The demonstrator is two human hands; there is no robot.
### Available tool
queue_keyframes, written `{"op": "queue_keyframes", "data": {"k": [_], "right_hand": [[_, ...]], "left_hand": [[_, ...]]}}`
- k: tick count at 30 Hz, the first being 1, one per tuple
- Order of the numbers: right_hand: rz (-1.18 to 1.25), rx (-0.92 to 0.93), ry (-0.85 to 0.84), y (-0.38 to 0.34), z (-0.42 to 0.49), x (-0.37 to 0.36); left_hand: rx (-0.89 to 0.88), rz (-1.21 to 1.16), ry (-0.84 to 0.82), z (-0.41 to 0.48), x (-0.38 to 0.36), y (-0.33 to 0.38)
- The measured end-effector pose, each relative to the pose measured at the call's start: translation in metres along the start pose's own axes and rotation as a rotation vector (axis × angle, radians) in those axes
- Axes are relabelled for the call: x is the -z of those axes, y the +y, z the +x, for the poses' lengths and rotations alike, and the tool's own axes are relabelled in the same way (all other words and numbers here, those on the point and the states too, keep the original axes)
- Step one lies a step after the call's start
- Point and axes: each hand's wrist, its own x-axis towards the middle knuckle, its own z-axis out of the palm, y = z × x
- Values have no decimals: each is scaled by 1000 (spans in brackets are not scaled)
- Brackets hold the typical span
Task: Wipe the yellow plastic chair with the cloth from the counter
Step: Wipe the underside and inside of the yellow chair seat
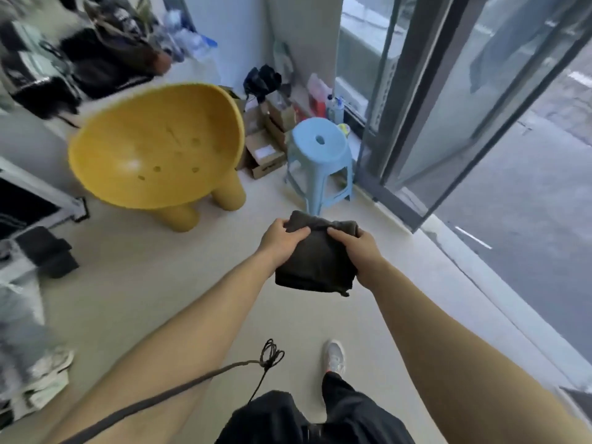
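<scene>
Right now, from my head camera, both my hands hold the dark cloth (315, 257) out in front of me. My left hand (280, 240) has its fingers curled tight on the cloth's left edge. My right hand (360, 251) grips the right edge the same way. The yellow plastic chair (153, 145) sits on the floor ahead to my left, well apart from the cloth, beside a blue stool (320, 155).
</scene>
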Motion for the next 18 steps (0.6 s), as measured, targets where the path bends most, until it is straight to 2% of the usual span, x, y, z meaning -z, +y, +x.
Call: {"op": "queue_keyframes", "data": {"k": [5, 8, 10, 18], "right_hand": [[-88, -55, -157, -60, 85, -92], [-156, -63, -246, -86, 130, -160], [-211, -55, -290, -99, 159, -208], [-231, -131, -370, -156, 274, -377]], "left_hand": [[82, -67, 194, 76, 77, 8], [50, -33, 294, 120, 121, 12], [45, -71, 281, 155, 150, 13], [69, -558, 95, 292, 283, 42]]}}
